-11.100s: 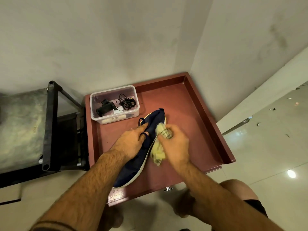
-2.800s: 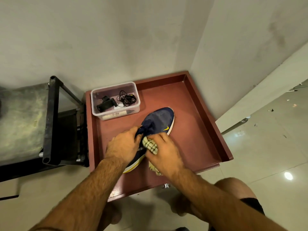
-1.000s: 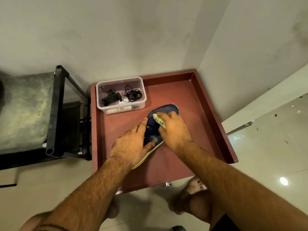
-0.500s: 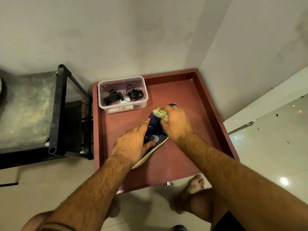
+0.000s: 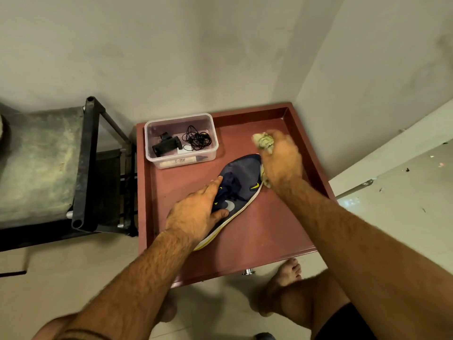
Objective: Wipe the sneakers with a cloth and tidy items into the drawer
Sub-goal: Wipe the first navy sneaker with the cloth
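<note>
A navy sneaker (image 5: pixel 241 179) with yellow logo marks and a pale sole lies diagonally in the open reddish-brown drawer (image 5: pixel 259 227). My left hand (image 5: pixel 198 212) presses flat on its heel and tongue, fingers spread. My right hand (image 5: pixel 282 160) is just past the toe, closed around a crumpled yellow-green cloth (image 5: pixel 263 141) that sticks out beyond the fingers. The hand is motion-blurred. Only one sneaker is in view.
A clear plastic box (image 5: pixel 180 139) holding a black gadget, a tangle of black cord and a marker sits in the drawer's back left corner. A black metal rack (image 5: pixel 85 168) stands to the left. Walls close the corner; bare feet (image 5: pixel 286 271) stand by the drawer front.
My right hand with the cloth has swept from the sneaker's upper out past the toe toward the drawer's back right. The left hand stays pressed on the shoe.
</note>
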